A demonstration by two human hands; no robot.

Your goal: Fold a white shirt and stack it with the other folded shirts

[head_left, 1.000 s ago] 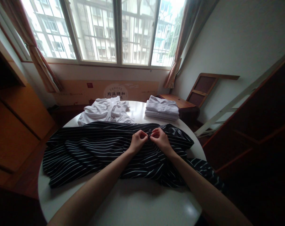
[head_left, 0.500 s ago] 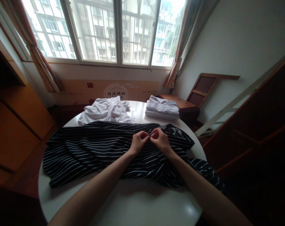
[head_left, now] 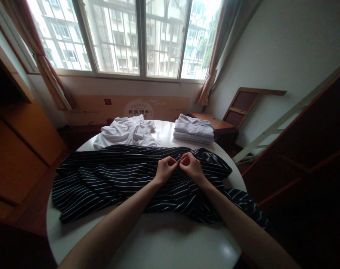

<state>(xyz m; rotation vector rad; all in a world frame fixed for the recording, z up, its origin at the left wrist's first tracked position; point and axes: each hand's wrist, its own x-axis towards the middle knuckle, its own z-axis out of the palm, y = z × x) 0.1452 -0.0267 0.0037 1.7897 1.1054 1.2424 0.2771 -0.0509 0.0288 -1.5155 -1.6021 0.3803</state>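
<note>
A black garment with thin white stripes (head_left: 102, 179) lies spread and rumpled across the round white table (head_left: 155, 243). Near its upper right part, my left hand (head_left: 166, 170) and my right hand (head_left: 191, 168) meet with thumbs and forefingers pinched close together. Both pinch the striped cloth, possibly at a small fastening; the exact spot between the fingertips is too small to make out. On the right, a piece of the striped fabric (head_left: 244, 201) hangs past the table edge, partly behind my right forearm.
A loosely heaped white garment (head_left: 125, 132) lies at the table's back left. A stack of folded white clothes (head_left: 193, 129) sits at the back right. Beyond are a wooden bench (head_left: 211, 121), a leaning wooden frame (head_left: 241, 106) and a pale ladder (head_left: 259, 144).
</note>
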